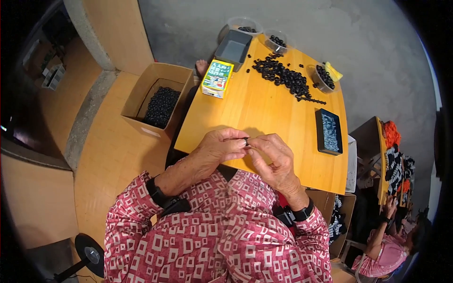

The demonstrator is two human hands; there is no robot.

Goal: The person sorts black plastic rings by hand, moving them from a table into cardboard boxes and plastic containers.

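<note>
One curled left hand (213,147), right hand (276,160) opposite (black piece (246,140) between).

Small workshop, by the look of it. Your table (222,115) bears heaped black parts (283,77); left, a carton (141,126) of small black pieces; right, a seated co-worker (384,254).

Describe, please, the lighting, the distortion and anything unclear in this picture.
In the head view, light on the yellow wooden table is fairly even, with a soft shadow beyond the person's fingers; in the same view, the table's right edge bows and the picture's corners go black; also in this view, the small black piece between the fingers is too small to identify.
</note>
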